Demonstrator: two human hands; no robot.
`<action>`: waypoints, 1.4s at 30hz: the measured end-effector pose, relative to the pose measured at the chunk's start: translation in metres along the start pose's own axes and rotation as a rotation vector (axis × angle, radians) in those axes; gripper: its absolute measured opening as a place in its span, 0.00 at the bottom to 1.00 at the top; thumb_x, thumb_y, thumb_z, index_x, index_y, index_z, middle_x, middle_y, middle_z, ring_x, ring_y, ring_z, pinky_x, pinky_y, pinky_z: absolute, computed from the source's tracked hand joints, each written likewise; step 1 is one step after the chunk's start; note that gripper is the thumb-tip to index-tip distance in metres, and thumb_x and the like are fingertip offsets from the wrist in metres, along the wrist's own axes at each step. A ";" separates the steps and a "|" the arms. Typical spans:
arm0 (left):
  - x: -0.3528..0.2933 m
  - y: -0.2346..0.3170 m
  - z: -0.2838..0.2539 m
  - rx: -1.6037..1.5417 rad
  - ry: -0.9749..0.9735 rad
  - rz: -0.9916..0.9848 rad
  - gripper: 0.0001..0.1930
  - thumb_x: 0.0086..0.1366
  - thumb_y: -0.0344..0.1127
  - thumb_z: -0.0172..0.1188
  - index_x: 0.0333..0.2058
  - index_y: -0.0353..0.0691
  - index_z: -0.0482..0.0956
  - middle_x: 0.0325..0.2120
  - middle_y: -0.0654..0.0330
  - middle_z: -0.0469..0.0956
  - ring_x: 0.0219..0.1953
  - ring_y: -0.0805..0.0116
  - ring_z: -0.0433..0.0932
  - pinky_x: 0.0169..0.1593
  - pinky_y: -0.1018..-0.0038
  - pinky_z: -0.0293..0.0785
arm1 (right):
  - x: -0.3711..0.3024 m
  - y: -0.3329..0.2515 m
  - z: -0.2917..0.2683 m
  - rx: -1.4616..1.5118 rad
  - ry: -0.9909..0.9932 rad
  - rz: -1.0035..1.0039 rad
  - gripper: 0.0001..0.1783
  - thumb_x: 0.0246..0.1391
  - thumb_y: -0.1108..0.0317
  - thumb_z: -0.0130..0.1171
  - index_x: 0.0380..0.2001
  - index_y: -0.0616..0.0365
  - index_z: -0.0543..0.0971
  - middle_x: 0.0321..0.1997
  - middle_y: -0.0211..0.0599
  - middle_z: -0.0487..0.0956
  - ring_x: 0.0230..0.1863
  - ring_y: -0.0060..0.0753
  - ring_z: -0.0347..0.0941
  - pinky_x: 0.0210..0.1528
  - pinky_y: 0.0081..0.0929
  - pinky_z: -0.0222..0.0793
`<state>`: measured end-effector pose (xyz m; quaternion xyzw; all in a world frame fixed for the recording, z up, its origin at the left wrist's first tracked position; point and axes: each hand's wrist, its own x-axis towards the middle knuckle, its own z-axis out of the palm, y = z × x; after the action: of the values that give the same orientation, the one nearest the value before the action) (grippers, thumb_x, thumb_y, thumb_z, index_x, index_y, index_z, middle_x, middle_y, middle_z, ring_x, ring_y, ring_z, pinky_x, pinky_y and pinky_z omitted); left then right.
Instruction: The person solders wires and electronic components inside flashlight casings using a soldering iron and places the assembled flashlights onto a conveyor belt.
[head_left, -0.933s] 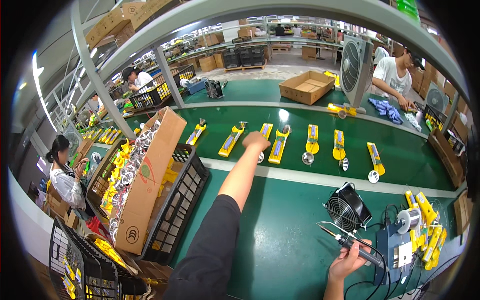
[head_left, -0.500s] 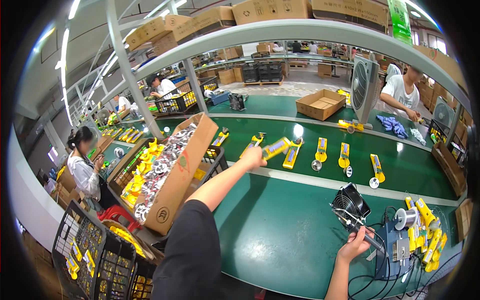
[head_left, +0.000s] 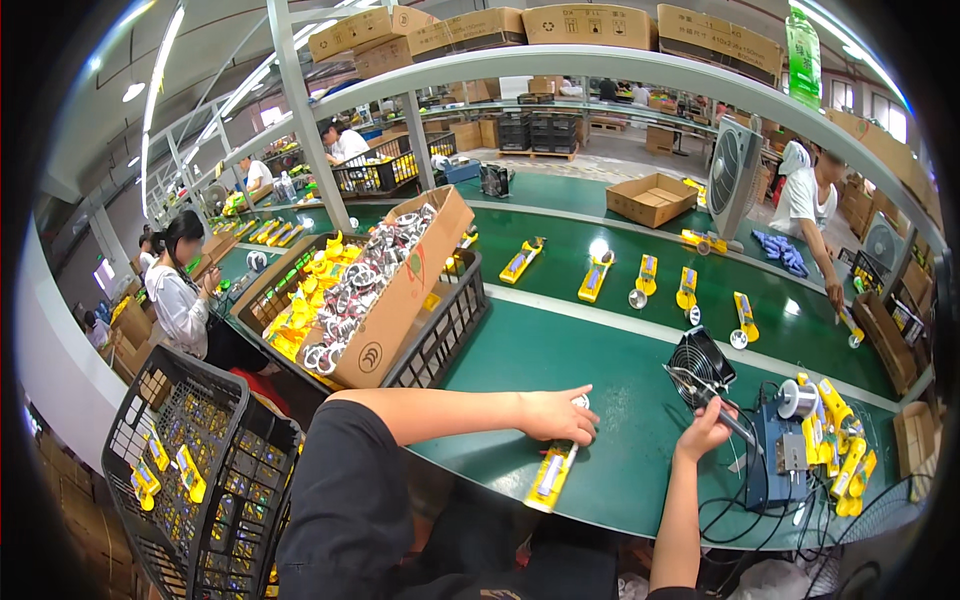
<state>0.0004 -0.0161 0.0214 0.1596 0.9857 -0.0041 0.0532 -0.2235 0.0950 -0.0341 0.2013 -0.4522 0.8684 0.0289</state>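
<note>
At the near edge of the green workbench (head_left: 480,360), my left hand (head_left: 560,415) is closed over the far end of a yellow flashlight (head_left: 550,478). The flashlight lies open with a pale bluish cell inside. A small round silvery piece (head_left: 580,402) shows at my fingers; their grip on it is partly hidden. My right hand (head_left: 706,432) is wrapped around the dark handle of a soldering iron (head_left: 738,425), its tip end in front of a small black fan (head_left: 699,362). Beside it stands a blue soldering station (head_left: 776,455) with a solder spool (head_left: 797,399).
Several yellow flashlights (head_left: 647,274) lie spaced along the green belt (head_left: 480,270). More are piled at right (head_left: 850,470). A tilted carton (head_left: 420,290) of reflectors stands at left above black crates (head_left: 240,480). Cables (head_left: 715,520) loop below the station. A co-worker's arm (head_left: 828,265) reaches to the belt.
My left hand has brought the yellow flashlight from above the belt down to the near bench edge. My right hand still grips the soldering iron. The view has shifted; the co-worker now reaches toward the belt.
</note>
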 end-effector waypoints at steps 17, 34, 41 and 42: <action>0.003 0.113 0.034 -0.439 0.567 -1.115 0.25 0.42 0.32 0.56 0.41 0.35 0.63 0.33 0.50 0.70 0.37 0.55 0.68 0.40 0.66 0.66 | -0.003 0.014 0.000 -0.062 -0.185 0.096 0.07 0.46 0.71 0.52 0.23 0.62 0.66 0.16 0.27 0.66 0.15 0.13 0.61 0.17 0.09 0.56; -0.013 0.099 0.041 -0.645 0.931 -0.818 0.07 0.50 0.30 0.55 0.30 0.40 0.76 0.22 0.63 0.74 0.29 0.66 0.70 0.40 0.72 0.63 | -0.005 0.000 0.009 -0.079 -0.220 0.161 0.07 0.46 0.69 0.52 0.24 0.59 0.66 0.14 0.26 0.67 0.13 0.11 0.59 0.13 0.09 0.51; -0.012 0.104 0.058 -0.638 1.006 -0.914 0.04 0.47 0.32 0.58 0.24 0.42 0.77 0.20 0.65 0.75 0.28 0.68 0.70 0.47 0.65 0.59 | -0.016 -0.014 0.011 -0.028 -0.324 0.227 0.07 0.46 0.70 0.52 0.24 0.60 0.66 0.14 0.27 0.67 0.13 0.12 0.60 0.11 0.08 0.52; -0.011 0.105 0.057 -0.597 1.003 -0.895 0.03 0.46 0.31 0.58 0.23 0.42 0.77 0.21 0.65 0.75 0.28 0.69 0.70 0.48 0.65 0.58 | -0.017 -0.016 0.012 -0.029 -0.321 0.235 0.07 0.46 0.70 0.52 0.24 0.60 0.66 0.14 0.27 0.67 0.13 0.12 0.60 0.11 0.08 0.52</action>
<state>0.0499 0.0782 -0.0328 -0.2965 0.8216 0.3167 -0.3697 -0.2005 0.0975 -0.0219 0.2826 -0.4837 0.8160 -0.1425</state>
